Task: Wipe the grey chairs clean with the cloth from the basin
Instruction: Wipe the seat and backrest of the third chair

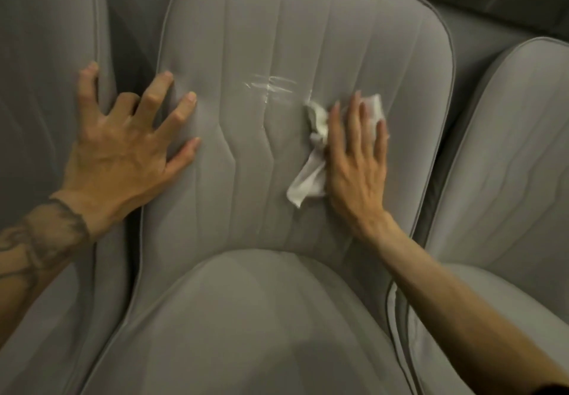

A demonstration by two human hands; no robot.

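The right hand (354,160) lies flat, fingers stretched out, pressing a crumpled white cloth (314,154) against the backrest of the middle grey chair (246,40), right of its centre; the cloth sticks out past the fingertips and along the thumb side. The left hand (123,145) holds nothing, its fingers spread and braced over the backrest's left edge, the outer fingers touching the left chair (46,55). A wet, shiny smear (271,85) marks the backrest just beside the cloth. A third grey chair (508,148) stands at the right.
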